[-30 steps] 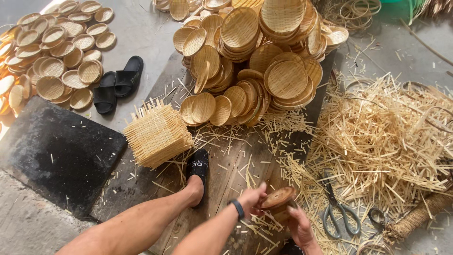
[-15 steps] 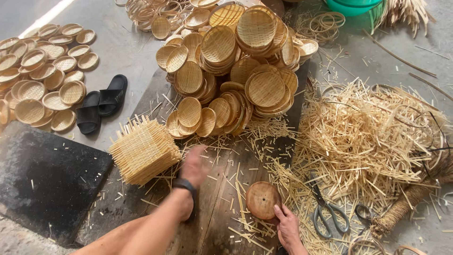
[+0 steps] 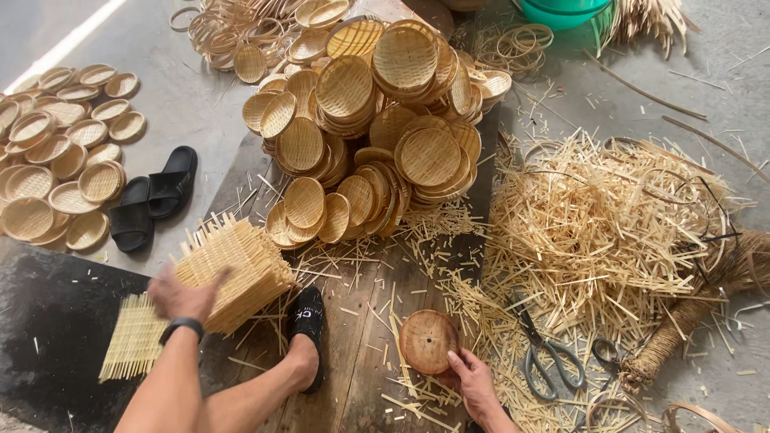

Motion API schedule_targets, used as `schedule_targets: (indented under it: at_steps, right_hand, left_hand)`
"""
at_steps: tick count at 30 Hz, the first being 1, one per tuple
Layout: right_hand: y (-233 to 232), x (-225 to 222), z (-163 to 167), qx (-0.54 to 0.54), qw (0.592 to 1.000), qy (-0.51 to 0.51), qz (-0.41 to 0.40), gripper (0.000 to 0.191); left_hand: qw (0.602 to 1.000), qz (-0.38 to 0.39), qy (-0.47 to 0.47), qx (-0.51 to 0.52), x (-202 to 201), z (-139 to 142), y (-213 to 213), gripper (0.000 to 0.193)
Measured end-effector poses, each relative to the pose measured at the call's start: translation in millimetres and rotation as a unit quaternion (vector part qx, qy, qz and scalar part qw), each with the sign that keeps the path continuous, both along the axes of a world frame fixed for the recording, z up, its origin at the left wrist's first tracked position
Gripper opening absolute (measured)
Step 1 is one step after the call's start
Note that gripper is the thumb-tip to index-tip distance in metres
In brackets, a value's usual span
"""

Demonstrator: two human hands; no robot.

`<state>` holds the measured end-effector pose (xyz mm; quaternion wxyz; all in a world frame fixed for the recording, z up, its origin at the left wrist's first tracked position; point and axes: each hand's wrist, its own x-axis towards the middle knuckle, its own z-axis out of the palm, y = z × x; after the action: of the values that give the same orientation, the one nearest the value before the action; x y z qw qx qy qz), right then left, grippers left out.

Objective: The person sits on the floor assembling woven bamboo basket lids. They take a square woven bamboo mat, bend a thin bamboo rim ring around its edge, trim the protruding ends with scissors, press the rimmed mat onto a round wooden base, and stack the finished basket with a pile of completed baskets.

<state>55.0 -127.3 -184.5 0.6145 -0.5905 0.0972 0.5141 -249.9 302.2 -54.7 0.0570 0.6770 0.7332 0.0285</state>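
Item: stack of woven square mats [image 3: 233, 269], left of the round wooden mould [image 3: 429, 342]. My left hand [image 3: 183, 295] lay spread on it, grasping nothing. Light, springy, frayed; best lifted by an edge. My right hand [image 3: 475, 383] pinched the mould's lower rim.

We see a grey concrete floor [image 3: 200, 104] with a dark wooden board [image 3: 361, 321] laid over it. On the board lie a heap of small woven trays [image 3: 377, 120], a stack of woven mats [image 3: 233, 269] and scattered bamboo trimmings [image 3: 609, 232]. Scissors [image 3: 541, 357] and black sandals [image 3: 152, 196] rest nearby.
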Motion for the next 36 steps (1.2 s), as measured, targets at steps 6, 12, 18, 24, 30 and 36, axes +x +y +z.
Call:
schedule_targets:
  at_steps: [6, 12, 18, 24, 30, 36]
  right_hand:
    - [-19.2, -2.7, -13.2, -0.016, 1.0, -0.017, 0.005, 0.04]
    - [-28.9, -5.1, -31.1, -0.04, 0.999, 0.006, -0.026, 0.039]
    - [-34.1, -3.4, -33.2, -0.004, 0.999, 0.025, -0.033, 0.043]
    - [-28.0, -1.4, -23.1, -0.021, 0.998, 0.041, -0.039, 0.039]
    - [-41.1, -8.3, -23.7, -0.105, 0.991, -0.044, 0.064, 0.036]
    - [-47.7, -14.0, -29.0, -0.205, 0.961, -0.157, 0.099, 0.034]
  left_hand:
    - [0.902, 0.368, -0.225, 0.028, -62.2, -26.8, -11.9, 0.113]
    - [0.571, 0.542, -0.609, -0.095, -69.7, -59.8, -34.8, 0.088]
    - [0.404, 0.563, -0.717, -0.077, -74.4, -83.3, -28.9, 0.076]
    - [0.867, 0.454, -0.202, -0.048, -90.7, -85.4, -25.1, 0.087]
    - [0.972, 0.203, 0.022, -0.117, -114.2, -78.6, 3.2, 0.098]
    - [0.979, 0.087, 0.057, -0.173, -148.1, -82.6, 13.2, 0.074]
